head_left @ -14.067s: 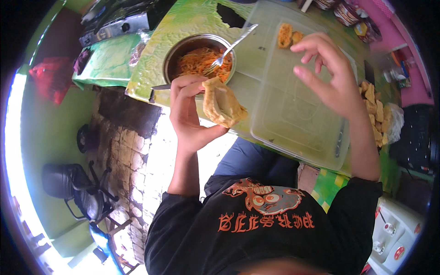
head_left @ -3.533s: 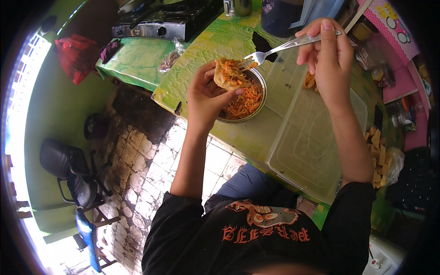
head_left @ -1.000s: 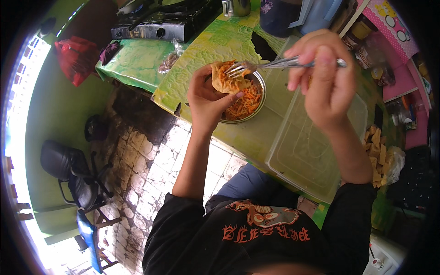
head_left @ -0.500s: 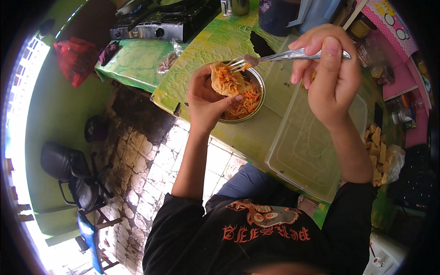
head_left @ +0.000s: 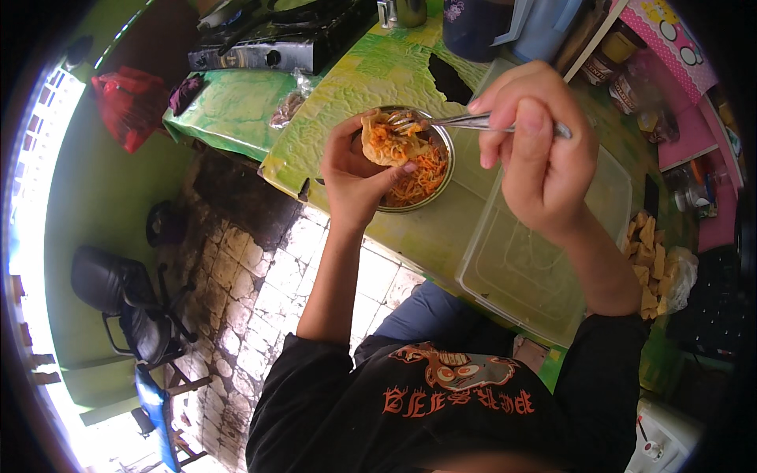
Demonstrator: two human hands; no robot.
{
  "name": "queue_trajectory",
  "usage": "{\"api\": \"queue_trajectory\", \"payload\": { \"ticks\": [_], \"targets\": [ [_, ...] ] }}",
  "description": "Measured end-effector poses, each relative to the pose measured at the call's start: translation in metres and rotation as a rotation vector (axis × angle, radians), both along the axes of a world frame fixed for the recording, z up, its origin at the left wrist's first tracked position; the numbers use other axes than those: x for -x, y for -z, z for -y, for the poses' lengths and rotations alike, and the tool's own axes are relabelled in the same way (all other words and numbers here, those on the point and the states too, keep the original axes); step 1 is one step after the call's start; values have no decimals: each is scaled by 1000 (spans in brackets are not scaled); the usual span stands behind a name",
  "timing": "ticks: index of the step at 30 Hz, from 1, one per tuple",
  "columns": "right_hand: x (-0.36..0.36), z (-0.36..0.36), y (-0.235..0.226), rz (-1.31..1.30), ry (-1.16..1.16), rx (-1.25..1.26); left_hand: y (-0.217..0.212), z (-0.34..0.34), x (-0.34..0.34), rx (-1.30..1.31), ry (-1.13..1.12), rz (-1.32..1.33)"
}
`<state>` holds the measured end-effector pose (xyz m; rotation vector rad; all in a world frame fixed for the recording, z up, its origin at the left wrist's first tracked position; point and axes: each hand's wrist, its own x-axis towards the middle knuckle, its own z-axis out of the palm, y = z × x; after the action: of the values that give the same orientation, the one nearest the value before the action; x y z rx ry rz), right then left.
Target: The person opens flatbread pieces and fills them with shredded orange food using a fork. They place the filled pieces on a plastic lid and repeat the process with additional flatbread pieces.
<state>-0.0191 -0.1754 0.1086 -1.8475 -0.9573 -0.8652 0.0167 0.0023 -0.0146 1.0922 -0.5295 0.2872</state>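
Note:
My left hand [head_left: 353,185] holds a tan food pouch [head_left: 377,155], perhaps fried tofu, over the left side of a round metal bowl. Orange shreds fill its opened top. In the bowl [head_left: 452,167] lies more of the same shredded filling [head_left: 422,183], which looks like carrot with pale strands. My right hand [head_left: 548,154] grips a metal fork [head_left: 461,121] by its handle, fingers closed round it. The fork's tines touch the filling at the pouch's top. Part of the bowl is hidden behind my left hand and the pouch.
A clear plastic tray [head_left: 512,272] lies on the green-yellow table [head_left: 339,102], beneath my right forearm. Tan pieces [head_left: 646,264] sit in a plastic bag at the right. A black stove [head_left: 252,51] stands at the far left, a blue pitcher [head_left: 544,27] at the back.
My right hand has moved left and slightly down with the fork. Its tines now press lower into the filling of the pouch. My left hand has barely shifted.

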Motion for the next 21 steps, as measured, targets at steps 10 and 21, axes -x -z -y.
{"api": "queue_trajectory", "payload": {
  "ticks": [10,21],
  "targets": [
    [-11,16,-7,-17,71,-203,-2,-7,-3,-15,-2,-16],
    [-7,10,-4,-41,-74,-274,1,-6,-3,11,44,-29]
  ]
}}
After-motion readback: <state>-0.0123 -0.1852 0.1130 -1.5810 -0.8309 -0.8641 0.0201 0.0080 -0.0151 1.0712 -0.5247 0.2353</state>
